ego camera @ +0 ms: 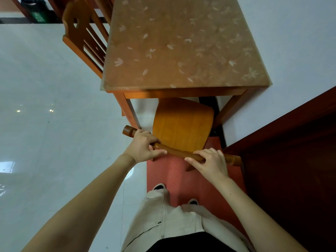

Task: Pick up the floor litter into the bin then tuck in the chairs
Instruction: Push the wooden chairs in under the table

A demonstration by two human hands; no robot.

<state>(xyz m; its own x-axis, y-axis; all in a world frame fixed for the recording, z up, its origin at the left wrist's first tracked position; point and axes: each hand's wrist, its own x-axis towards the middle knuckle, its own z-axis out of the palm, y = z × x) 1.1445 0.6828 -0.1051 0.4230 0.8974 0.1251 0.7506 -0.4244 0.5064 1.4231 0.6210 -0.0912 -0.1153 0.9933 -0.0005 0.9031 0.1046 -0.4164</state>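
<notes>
Chair [182, 124]: orange-brown wood, glossy curved seat, curved top rail with rounded ends. It stands at the near end of the table [181, 42], seat front just under the table edge, most of the seat showing outside it. Chair sits partly on a red mat [181, 177], partly over white floor [45, 106].

Left hand [143, 148]: wrapped over the left part of the top rail, fingers curled over the far side, thumb along the near side. Right hand [209, 161]: clasping the right part of the same rail, fingers over the top, thumb pointing inward along the rail. Both arms extended forward.

Table: wooden frame, brownish cover with pale leaf marks, right side against a white wall.

Second chair [85, 35]: slatted back, on the table's left side, close against it; its seat is hidden.

Bin [36, 10]: dark, far upper left corner, cut by the frame edge; contents cannot be made out.

Hidden or cut off: chair legs mostly concealed by seat and hands, only stubs show below the rail. Dark wood panel [291, 170] at right, cut by the frame. Two shoe tips visible below pale trousers.
</notes>
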